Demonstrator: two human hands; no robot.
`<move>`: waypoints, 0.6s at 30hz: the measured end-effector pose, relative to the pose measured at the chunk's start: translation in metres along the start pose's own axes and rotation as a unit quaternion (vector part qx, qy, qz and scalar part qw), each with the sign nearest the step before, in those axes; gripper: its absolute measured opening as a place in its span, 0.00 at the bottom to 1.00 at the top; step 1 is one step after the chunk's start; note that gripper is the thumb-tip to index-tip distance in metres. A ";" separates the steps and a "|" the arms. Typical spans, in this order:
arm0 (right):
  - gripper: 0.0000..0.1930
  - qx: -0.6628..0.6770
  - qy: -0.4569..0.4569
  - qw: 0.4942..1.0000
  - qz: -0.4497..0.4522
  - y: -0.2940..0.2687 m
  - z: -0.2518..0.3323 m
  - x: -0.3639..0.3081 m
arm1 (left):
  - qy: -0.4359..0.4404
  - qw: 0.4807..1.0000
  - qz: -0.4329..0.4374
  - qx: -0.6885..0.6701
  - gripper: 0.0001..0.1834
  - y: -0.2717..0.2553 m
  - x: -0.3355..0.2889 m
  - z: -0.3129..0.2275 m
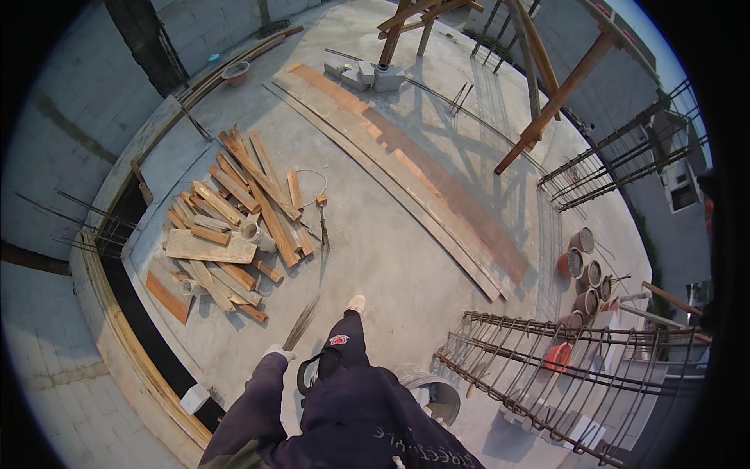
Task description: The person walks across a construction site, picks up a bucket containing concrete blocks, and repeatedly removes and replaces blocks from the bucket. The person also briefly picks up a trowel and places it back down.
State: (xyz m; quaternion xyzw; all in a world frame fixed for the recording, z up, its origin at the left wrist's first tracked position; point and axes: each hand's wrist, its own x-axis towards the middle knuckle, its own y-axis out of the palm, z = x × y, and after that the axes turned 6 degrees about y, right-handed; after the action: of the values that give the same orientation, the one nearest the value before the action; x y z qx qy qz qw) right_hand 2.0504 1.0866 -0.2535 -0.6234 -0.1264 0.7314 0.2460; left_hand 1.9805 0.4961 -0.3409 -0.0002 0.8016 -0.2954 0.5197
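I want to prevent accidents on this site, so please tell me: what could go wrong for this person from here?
The left hand, apparently white-gloved, holds a bundle of thin, dark rods; its loose ends point forward and might poke something. Ahead on the left, the untidy pile of brown wooden planks could cause a trip. On the right, the rusty steel reinforcement cage might snag the dark clothing if passed closely.

At lower centre, the left hand (279, 353) hides the near end of a bundle of thin rods (302, 324), its fingers too small to tell apart. A dark jacket (355, 418) partly covers a round tub (448, 402) and runs off the lower edge. At upper centre, the top edge cuts a timber post (388, 48).
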 end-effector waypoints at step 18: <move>0.32 -0.183 0.049 0.980 -0.052 0.101 0.160 0.091 | 0.171 0.966 0.161 0.108 0.21 -0.127 0.142 -0.408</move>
State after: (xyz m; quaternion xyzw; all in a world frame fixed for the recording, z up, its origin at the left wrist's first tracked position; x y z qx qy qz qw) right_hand 1.8647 1.0671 -0.3500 -0.6855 -0.2786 0.6505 0.1713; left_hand 1.5362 0.5405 -0.2828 0.2350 0.8314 -0.2884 0.4128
